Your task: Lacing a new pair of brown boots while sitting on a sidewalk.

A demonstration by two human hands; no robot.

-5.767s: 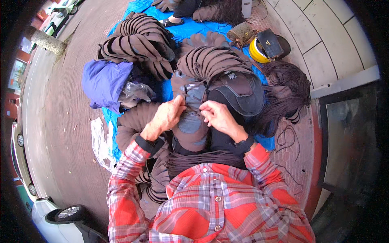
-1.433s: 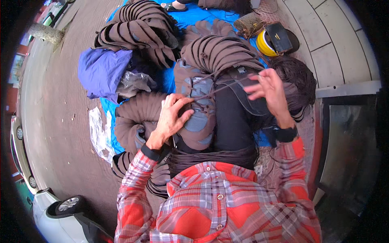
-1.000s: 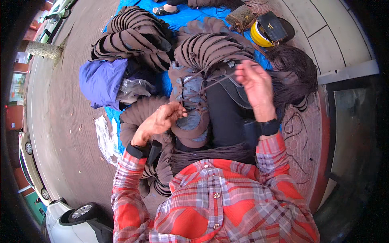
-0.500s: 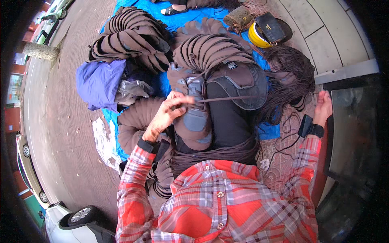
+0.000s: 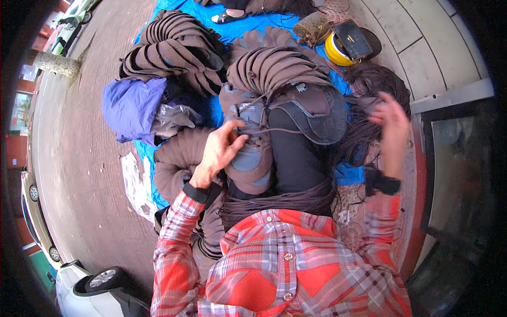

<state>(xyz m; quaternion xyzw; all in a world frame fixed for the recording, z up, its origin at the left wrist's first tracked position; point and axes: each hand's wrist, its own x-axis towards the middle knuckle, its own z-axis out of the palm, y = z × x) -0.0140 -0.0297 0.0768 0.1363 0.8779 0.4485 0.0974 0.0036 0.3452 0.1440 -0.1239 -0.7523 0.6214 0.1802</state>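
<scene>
Across my lap lies a brown shoe upper (image 5: 252, 158) with blue-grey patches at toe and tongue. My left hand (image 5: 219, 150) grips its near-left side by the lace holes, thumb and finger curled against it. A brown shoelace (image 5: 296, 130) runs from the eyelets to the right, sagging over a dark knee. My right hand (image 5: 390, 124) is raised to the right, slightly blurred, fingers apart and nothing visible in them. It is nearest to a thick bundle of dark laces (image 5: 364, 137). More laces (image 5: 280, 203) lie across my lap.
Stacked shoe uppers (image 5: 174, 50) fan out on a blue sheet (image 5: 253, 24), with another row (image 5: 282, 68) ahead. Left are a purple cloth bag (image 5: 132, 108) and white plastic (image 5: 134, 179). A yellow container (image 5: 335, 50) with a black purse (image 5: 353, 39) stands far right. Someone's sandalled foot (image 5: 228, 17) shows ahead.
My right hand has swung inward and up from the far right. The shoelace, taut before, now hangs slack. My left hand has shifted slightly left on the upper.
</scene>
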